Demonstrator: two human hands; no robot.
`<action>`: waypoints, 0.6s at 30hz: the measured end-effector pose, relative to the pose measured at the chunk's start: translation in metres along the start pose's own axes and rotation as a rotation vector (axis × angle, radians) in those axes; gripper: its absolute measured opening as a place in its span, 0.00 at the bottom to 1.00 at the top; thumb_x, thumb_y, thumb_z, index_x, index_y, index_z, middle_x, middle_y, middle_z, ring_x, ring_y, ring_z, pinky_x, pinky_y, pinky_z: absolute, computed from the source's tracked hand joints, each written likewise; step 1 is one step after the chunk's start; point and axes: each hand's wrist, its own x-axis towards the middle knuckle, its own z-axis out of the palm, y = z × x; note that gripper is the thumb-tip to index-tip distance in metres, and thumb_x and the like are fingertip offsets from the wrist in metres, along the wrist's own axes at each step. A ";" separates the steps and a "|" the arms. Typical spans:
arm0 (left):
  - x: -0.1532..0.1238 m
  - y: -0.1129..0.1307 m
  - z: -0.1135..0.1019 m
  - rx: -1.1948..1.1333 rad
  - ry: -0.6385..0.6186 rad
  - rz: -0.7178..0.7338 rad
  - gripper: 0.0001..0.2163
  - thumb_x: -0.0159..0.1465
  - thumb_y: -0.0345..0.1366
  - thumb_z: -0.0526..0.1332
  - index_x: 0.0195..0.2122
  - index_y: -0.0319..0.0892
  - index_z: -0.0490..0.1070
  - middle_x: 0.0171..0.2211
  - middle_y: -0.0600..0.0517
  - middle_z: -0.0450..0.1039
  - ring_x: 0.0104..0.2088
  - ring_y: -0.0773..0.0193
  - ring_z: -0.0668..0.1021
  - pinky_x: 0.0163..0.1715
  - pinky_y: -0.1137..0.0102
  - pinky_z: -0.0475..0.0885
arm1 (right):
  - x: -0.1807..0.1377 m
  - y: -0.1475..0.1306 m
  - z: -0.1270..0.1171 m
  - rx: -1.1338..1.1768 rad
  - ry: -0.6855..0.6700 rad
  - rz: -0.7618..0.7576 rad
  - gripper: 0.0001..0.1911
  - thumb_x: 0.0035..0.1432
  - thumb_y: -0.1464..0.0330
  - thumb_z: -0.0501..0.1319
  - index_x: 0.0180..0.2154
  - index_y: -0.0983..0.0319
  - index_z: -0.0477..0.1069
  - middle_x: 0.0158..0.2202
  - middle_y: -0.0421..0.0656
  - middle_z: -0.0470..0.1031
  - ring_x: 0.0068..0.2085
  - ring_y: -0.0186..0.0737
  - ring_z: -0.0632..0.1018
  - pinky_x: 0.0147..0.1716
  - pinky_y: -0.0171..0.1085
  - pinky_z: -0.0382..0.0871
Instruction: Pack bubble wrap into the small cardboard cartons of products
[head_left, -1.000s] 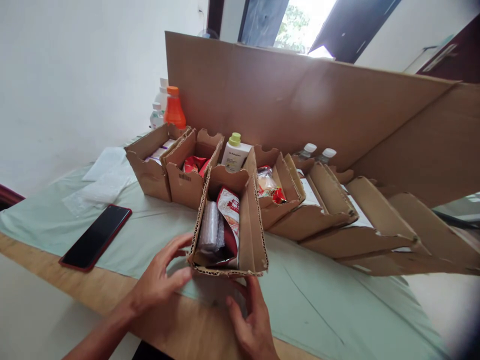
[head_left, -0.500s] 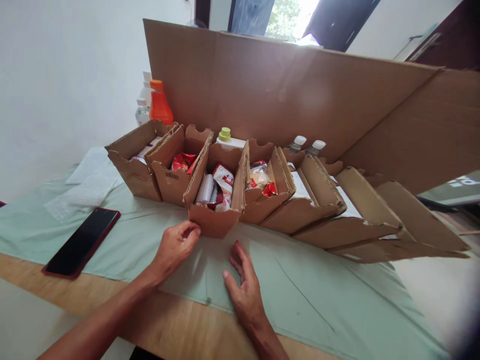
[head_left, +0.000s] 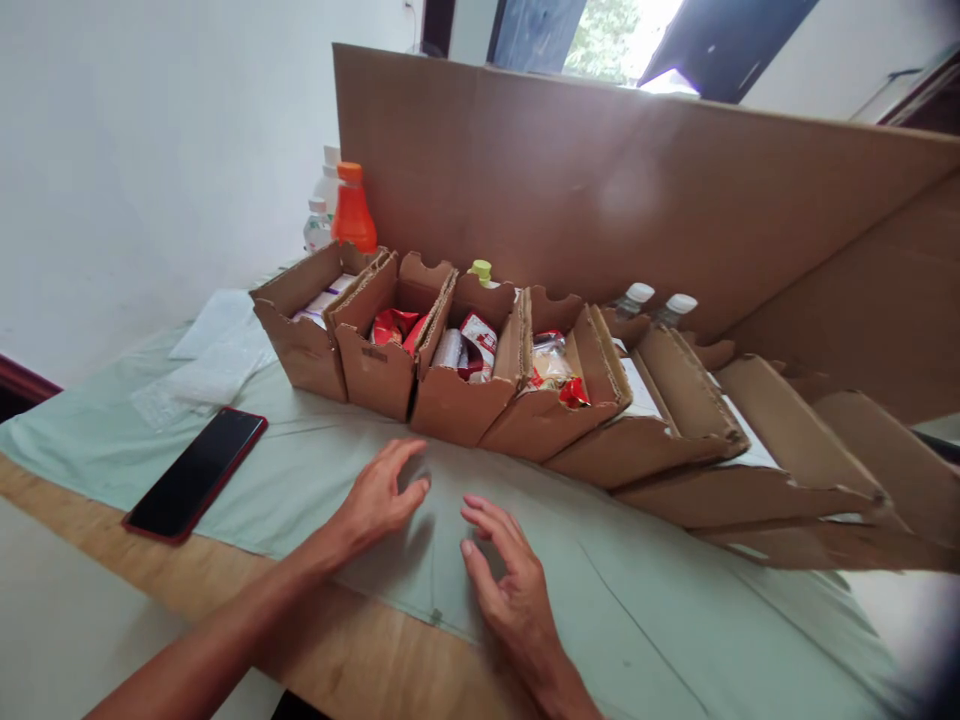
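My left hand (head_left: 388, 492) hovers over the green cloth (head_left: 600, 560), fingers apart and nothing in them. It is just in front of a cardboard bin (head_left: 465, 408) that holds a clear plastic-looking roll (head_left: 450, 350) and a red-and-white packet (head_left: 480, 345). My right hand (head_left: 514, 575) is to the right and nearer the table edge, fingers loosely curved and apart, also without anything. Left of that bin stands another bin (head_left: 371, 378) with a red packet (head_left: 397, 327). On its other side, a bin (head_left: 559, 430) contains a red-and-clear food packet (head_left: 553, 362).
More cardboard bins (head_left: 697, 500) lean in the row to the right. A tall cardboard panel (head_left: 562, 170) rises behind them. An orange bottle (head_left: 352, 215) stands at the back left. A phone (head_left: 199, 475) and clear plastic wrap (head_left: 206, 375) lie on the left.
The middle bin has gone back into line with its neighbours. My left hand has let go of its front corner and opened. The view has shifted slightly left.
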 end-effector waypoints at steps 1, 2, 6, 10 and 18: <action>-0.014 -0.002 -0.007 -0.004 -0.003 0.010 0.20 0.60 0.37 0.62 0.53 0.42 0.77 0.55 0.41 0.78 0.51 0.51 0.81 0.49 0.57 0.79 | 0.018 -0.013 0.000 0.008 -0.018 -0.043 0.14 0.66 0.69 0.58 0.51 0.57 0.76 0.50 0.47 0.81 0.48 0.43 0.82 0.48 0.42 0.79; -0.029 -0.004 -0.013 -0.009 -0.003 0.013 0.18 0.61 0.38 0.62 0.52 0.43 0.78 0.56 0.41 0.78 0.54 0.50 0.80 0.53 0.55 0.77 | 0.038 -0.027 0.002 0.013 -0.039 -0.080 0.16 0.67 0.69 0.56 0.54 0.57 0.74 0.47 0.46 0.82 0.44 0.41 0.83 0.45 0.39 0.78; -0.084 -0.017 -0.033 -0.034 0.041 -0.043 0.14 0.65 0.39 0.62 0.50 0.45 0.80 0.54 0.42 0.80 0.56 0.50 0.81 0.56 0.56 0.77 | 0.131 -0.081 0.027 -0.176 -0.181 -0.118 0.32 0.67 0.70 0.54 0.71 0.61 0.54 0.38 0.43 0.83 0.36 0.42 0.83 0.41 0.39 0.76; -0.114 -0.029 -0.056 -0.060 0.107 -0.097 0.12 0.65 0.43 0.63 0.45 0.47 0.82 0.45 0.45 0.84 0.46 0.53 0.85 0.47 0.64 0.82 | 0.197 -0.108 0.056 -0.493 -0.253 0.004 0.27 0.68 0.70 0.56 0.66 0.66 0.61 0.37 0.51 0.83 0.39 0.53 0.84 0.38 0.42 0.72; -0.124 -0.048 -0.110 -0.074 0.420 -0.269 0.19 0.62 0.54 0.64 0.44 0.46 0.83 0.46 0.45 0.84 0.48 0.51 0.84 0.48 0.63 0.81 | 0.123 -0.124 0.049 -0.332 -0.272 -0.168 0.09 0.69 0.72 0.54 0.40 0.59 0.72 0.30 0.40 0.81 0.30 0.38 0.81 0.29 0.32 0.65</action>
